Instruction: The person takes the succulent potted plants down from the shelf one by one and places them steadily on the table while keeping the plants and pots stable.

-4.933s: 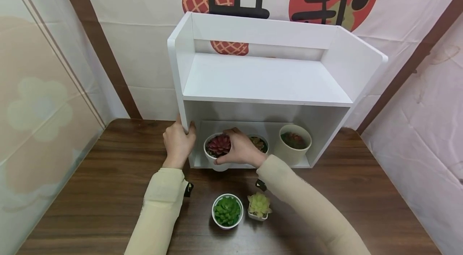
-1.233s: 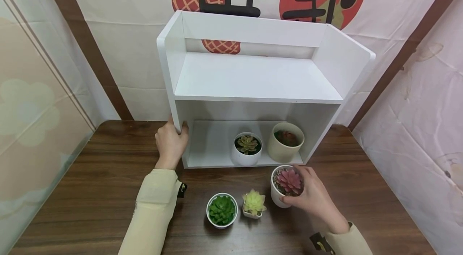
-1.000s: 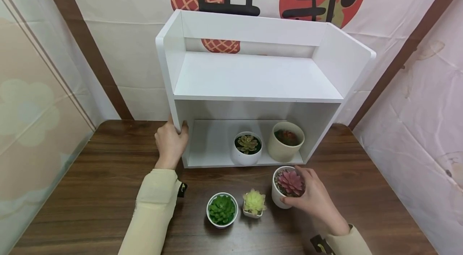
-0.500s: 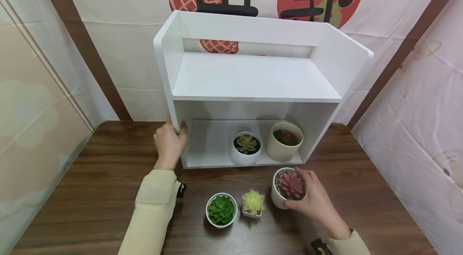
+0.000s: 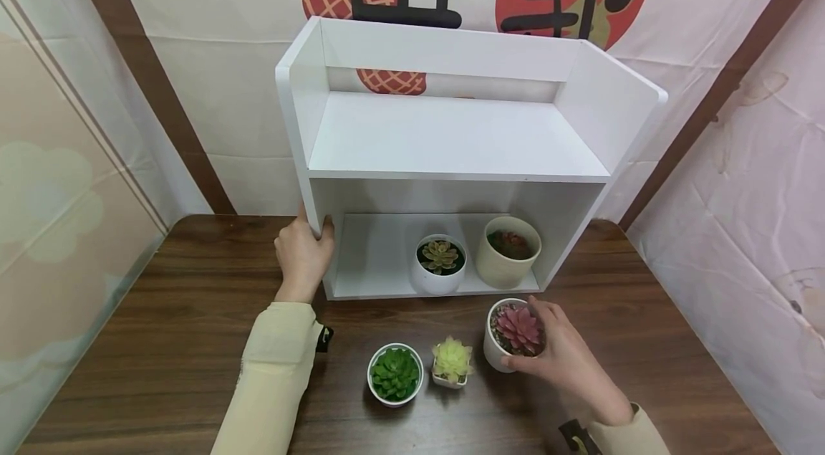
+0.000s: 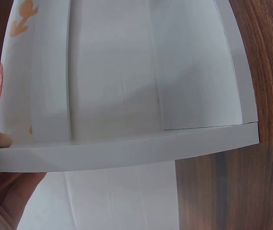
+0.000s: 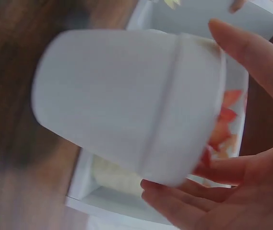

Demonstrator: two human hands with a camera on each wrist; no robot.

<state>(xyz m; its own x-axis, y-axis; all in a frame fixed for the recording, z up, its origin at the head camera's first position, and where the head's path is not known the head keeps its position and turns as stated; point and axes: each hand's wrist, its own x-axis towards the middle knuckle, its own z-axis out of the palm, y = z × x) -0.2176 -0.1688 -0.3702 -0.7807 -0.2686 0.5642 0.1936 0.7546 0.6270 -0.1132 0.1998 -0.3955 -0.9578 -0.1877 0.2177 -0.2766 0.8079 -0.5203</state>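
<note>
My left hand (image 5: 303, 254) grips the front edge of the left side panel of a white two-tier shelf (image 5: 457, 136). The left wrist view shows the thumb on one face of the panel (image 6: 117, 154) and fingers on the other. In front of the shelf's right end, my right hand (image 5: 570, 355) pinches the rim of a white pot with a dark pink succulent (image 5: 518, 329). From the right wrist, the pot's smooth white wall (image 7: 112, 91) fills the middle of the view, thumb and fingers at opposite sides of its rim.
A white pot with a brownish-green succulent (image 5: 441, 260) and a larger cream pot (image 5: 503, 270) stand on the lower shelf. On the wooden table (image 5: 193, 340), a green succulent (image 5: 396, 375) and a small yellow-green one (image 5: 452, 360) stand left of the held pot.
Since the oldest frame, my right hand has carried the pink succulent out of the lower shelf's left end, rightward and forward over the table. Over the last second both hands have stayed nearly still.
</note>
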